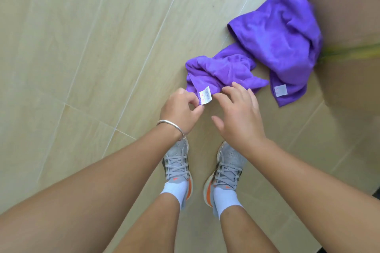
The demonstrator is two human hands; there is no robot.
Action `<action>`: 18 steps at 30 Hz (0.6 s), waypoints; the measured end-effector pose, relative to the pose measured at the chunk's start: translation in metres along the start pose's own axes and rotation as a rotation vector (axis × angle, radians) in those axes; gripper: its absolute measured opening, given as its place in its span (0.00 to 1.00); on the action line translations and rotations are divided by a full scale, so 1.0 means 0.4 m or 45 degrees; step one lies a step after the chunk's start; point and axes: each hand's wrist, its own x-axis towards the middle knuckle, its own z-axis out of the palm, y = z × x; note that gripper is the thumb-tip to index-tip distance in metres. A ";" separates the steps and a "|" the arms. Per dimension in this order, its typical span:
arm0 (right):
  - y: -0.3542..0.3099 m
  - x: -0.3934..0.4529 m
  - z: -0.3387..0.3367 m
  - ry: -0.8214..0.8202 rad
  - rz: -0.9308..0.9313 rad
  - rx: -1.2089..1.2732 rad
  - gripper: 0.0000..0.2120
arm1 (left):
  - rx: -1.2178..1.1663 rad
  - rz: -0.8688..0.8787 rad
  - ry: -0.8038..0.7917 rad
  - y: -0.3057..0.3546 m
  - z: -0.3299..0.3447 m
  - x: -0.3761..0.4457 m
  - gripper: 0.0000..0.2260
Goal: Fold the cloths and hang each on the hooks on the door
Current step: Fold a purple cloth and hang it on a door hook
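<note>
Two purple cloths lie crumpled on the tiled floor in front of my feet. The nearer cloth point(223, 72) has a white label at its corner, and my left hand point(181, 109) pinches that corner between thumb and fingers. My right hand point(238, 113) hovers just right of the label with fingers spread, its fingertips at the cloth's edge, holding nothing. The farther cloth point(281, 41) lies to the right, partly resting against a brown surface, with its own white label showing. No hooks are in view.
A brown door or panel point(349, 26) fills the right side, with a yellowish streak on it. My grey shoes point(205, 170) stand just behind my hands. Beige floor tiles point(82, 47) stretch to the left.
</note>
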 end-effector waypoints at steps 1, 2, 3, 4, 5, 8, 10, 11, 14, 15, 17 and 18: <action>-0.018 -0.009 -0.035 0.006 0.015 -0.010 0.26 | -0.031 0.038 -0.013 0.029 -0.032 -0.017 0.10; -0.036 -0.016 -0.072 0.016 0.031 -0.022 0.26 | -0.057 0.076 -0.023 0.060 -0.068 -0.033 0.09; -0.054 -0.023 -0.111 0.028 0.049 -0.029 0.27 | -0.076 0.115 -0.029 0.094 -0.106 -0.045 0.08; -0.071 -0.027 -0.150 0.044 0.067 -0.030 0.27 | -0.091 0.153 -0.030 0.129 -0.144 -0.056 0.08; -0.087 -0.031 -0.192 0.068 0.084 -0.025 0.26 | -0.109 0.190 -0.032 0.168 -0.185 -0.065 0.08; -0.120 -0.035 -0.327 0.160 0.116 0.008 0.24 | -0.176 0.267 -0.049 0.286 -0.313 -0.088 0.10; -0.136 -0.034 -0.423 0.182 0.131 0.002 0.26 | -0.165 0.316 -0.034 0.361 -0.400 -0.105 0.11; -0.145 -0.033 -0.469 0.190 0.133 -0.005 0.27 | -0.155 0.340 -0.016 0.395 -0.442 -0.114 0.12; -0.176 -0.033 -0.599 0.256 0.114 0.016 0.28 | -0.149 0.371 0.025 0.483 -0.562 -0.151 0.12; -0.189 -0.034 -0.638 0.281 0.103 0.028 0.28 | -0.153 0.365 0.029 0.507 -0.598 -0.165 0.12; -0.220 -0.039 -0.705 0.304 0.083 0.039 0.28 | -0.175 0.344 0.034 0.548 -0.664 -0.196 0.11; -0.236 -0.042 -0.733 0.311 0.068 0.042 0.28 | -0.197 0.330 0.038 0.565 -0.694 -0.213 0.11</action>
